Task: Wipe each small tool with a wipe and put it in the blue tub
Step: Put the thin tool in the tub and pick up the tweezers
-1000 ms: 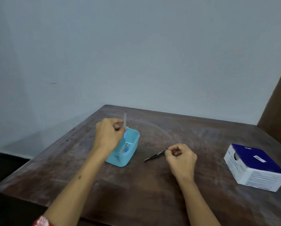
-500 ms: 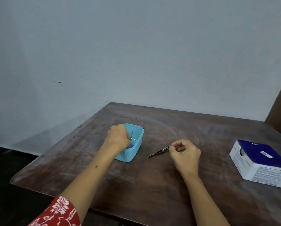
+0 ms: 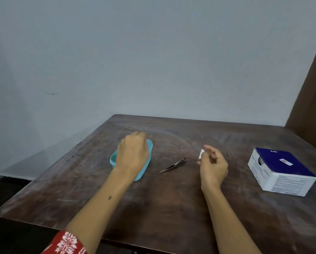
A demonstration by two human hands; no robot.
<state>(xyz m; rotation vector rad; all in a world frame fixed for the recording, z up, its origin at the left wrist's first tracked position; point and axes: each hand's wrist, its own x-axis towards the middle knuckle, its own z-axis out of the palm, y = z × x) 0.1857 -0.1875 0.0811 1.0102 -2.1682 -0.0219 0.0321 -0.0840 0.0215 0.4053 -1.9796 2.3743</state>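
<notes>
The head camera looks down at a dark brown wooden surface (image 3: pixel 171 208) that stands against a pale blue wall (image 3: pixel 153 52). The left hand (image 3: pixel 133 154) is over the blue tub (image 3: pixel 148 158) and hides most of it. Its fingers curl down toward the tub, but I cannot tell if its grip holds anything. What is inside the tub cannot be seen. The tweezers (image 3: pixel 172 165) lie flat on the surface, just to the right of the tub, and no hand touches them. They lie between the two hands. The right hand (image 3: pixel 213 166) is raised a little above the surface, near the wide end of the tweezers. Its grip pinches a small white wipe (image 3: pixel 201 154) between the thumb and fingertips. A blue and white box (image 3: pixel 282 171) sits on the right part of the surface, well apart from the tub. A red sleeve with white flowers (image 3: pixel 67 243) shows on the left arm at the bottom.
</notes>
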